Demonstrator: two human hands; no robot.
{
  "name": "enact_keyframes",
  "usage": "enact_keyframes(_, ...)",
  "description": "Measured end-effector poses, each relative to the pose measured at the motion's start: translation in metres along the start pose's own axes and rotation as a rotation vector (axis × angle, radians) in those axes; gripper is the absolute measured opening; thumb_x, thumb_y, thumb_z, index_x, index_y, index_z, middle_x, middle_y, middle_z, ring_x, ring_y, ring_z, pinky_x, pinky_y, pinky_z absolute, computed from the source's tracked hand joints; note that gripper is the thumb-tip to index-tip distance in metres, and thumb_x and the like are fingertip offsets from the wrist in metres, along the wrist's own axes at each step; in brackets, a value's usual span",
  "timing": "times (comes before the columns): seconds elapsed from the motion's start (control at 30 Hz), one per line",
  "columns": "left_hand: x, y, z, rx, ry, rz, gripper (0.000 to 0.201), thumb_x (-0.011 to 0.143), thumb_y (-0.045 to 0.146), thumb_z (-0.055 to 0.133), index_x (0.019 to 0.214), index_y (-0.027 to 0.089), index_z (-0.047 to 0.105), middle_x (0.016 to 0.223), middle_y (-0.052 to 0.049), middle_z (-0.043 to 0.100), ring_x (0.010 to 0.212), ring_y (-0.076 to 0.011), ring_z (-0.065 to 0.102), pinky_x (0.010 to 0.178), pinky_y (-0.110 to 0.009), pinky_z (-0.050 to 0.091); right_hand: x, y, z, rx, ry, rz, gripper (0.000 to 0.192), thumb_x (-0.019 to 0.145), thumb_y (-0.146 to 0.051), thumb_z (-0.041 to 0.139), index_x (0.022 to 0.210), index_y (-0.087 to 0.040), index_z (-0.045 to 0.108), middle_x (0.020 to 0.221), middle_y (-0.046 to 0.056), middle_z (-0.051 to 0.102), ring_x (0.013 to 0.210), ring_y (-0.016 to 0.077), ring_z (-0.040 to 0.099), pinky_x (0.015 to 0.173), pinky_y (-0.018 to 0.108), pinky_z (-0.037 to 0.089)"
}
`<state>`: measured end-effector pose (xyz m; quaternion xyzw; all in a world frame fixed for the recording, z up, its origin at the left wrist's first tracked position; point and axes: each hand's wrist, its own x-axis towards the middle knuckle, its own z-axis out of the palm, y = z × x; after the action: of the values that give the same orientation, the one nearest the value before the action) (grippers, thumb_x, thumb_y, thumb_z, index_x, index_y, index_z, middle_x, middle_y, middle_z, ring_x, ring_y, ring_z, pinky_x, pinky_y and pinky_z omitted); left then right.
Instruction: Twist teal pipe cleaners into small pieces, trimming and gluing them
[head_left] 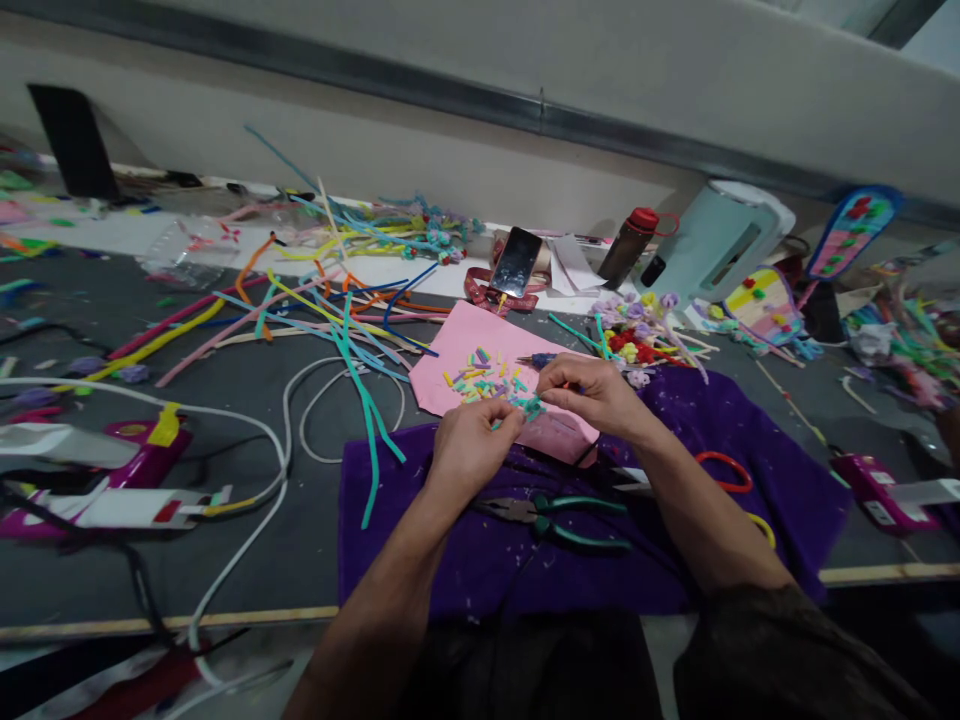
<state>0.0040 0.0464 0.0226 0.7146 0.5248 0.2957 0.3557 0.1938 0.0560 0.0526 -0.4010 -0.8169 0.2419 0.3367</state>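
Note:
My left hand (476, 440) and my right hand (589, 390) are close together over the front part of a pink sheet (442, 350). Between their fingertips is a small teal fuzzy piece (533, 407), pinched by both hands; its exact shape is too small to make out. Short cut bits of coloured pipe cleaner (487, 378) lie in a pile on the sheet just behind my hands. Green-handled pliers (555, 517) rest on a purple cloth (390, 530) in front of my hands. Scissors with a red handle loop (724, 470) lie partly under my right forearm.
Long pipe cleaners (364, 390) spread across the left of the table. A phone (517, 262), a dark bottle with red cap (630, 245) and a pale green box (731, 240) stand at the back. Magenta glue guns (142, 460) and a white cable (283, 440) are on the left.

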Motion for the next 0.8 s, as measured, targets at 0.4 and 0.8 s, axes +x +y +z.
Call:
enact_keyframes(0.4, -0.0005, 0.0031, -0.0005, -0.038, 0.035, 0.008, 0.022, 0.071, 0.034, 0.052, 0.061, 0.021, 0.065, 0.061, 0.0, 0.062, 0.058, -0.0136, 0.05, 0.054, -0.022, 0.03, -0.0004, -0.0001, 0.0028, -0.123, -0.046, -0.035, 0.01, 0.081, -0.024, 0.052, 0.078, -0.017, 0.059, 0.078, 0.004, 0.058, 0.073, 0.0143, 0.053, 0.068, 0.028, 0.042)
enact_keyframes(0.8, -0.0011, 0.0031, -0.0004, 0.025, 0.035, 0.03, 0.023, 0.073, 0.034, 0.049, 0.063, 0.021, 0.065, 0.061, 0.001, 0.062, 0.057, -0.0131, 0.051, 0.054, -0.021, 0.03, -0.0005, -0.0036, 0.0082, -0.301, -0.011, -0.053, 0.006, 0.078, -0.017, 0.052, 0.077, -0.017, 0.058, 0.076, 0.005, 0.058, 0.071, 0.0144, 0.053, 0.063, 0.025, 0.04)
